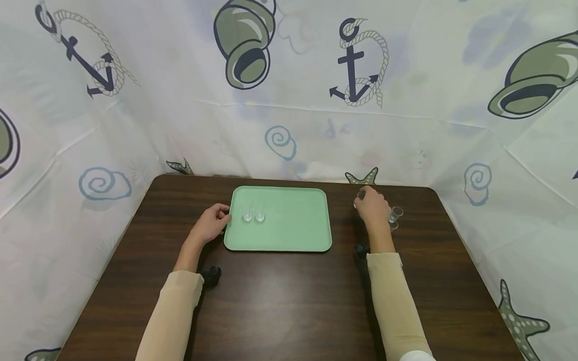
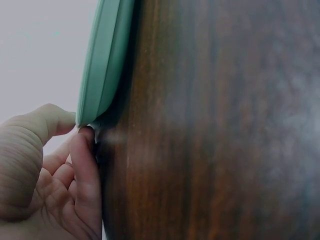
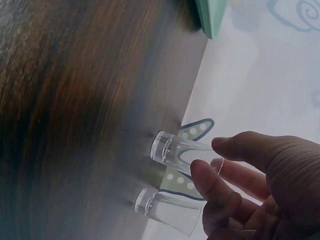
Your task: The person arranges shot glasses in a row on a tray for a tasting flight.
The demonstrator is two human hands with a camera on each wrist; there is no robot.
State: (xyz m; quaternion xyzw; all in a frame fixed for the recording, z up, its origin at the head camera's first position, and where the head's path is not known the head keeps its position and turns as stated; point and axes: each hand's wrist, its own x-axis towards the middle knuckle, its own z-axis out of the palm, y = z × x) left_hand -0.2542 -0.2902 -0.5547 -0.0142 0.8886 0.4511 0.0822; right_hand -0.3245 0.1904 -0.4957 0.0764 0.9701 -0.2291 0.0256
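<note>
Found green tray (image 1: 298, 236) flat on dark table (image 1: 280, 306), toward its 12 o'clock edge. Counted one small glass (image 1: 247, 215) and another small glass (image 1: 259, 214) on it, side by side, toward 9 o'clock from tray centre.

Put left hand (image 1: 211, 221) at the tray's 9 o'clock side. Read thumb and finger as pinching the rim in left wrist view; could not tell how firmly.

Put right hand (image 1: 374, 206) just above 3 o'clock from the tray, well apart from it. Saw thumb and finger on either side of a clear tumbler (image 3: 172, 151), up near its rim; took this for a light pinch. Could not tell whether base touched table. Logged second tumbler (image 3: 165, 212) just beside, at 6 o'clock from the first in right wrist view. Marked loose glassware (image 1: 396, 214) at 4 o'clock from right hand in head view; could not match to second tumbler.

Judged a knock the likeliest trouble: could topple second tumbler through a sideways drift of curled fingers. Suspected a slip next, given smooth walls and high, narrow contact. Also weighed a tilted tray: could send both small glasses sliding or over, from any upward tug at the 9 o'clock rim.
</note>
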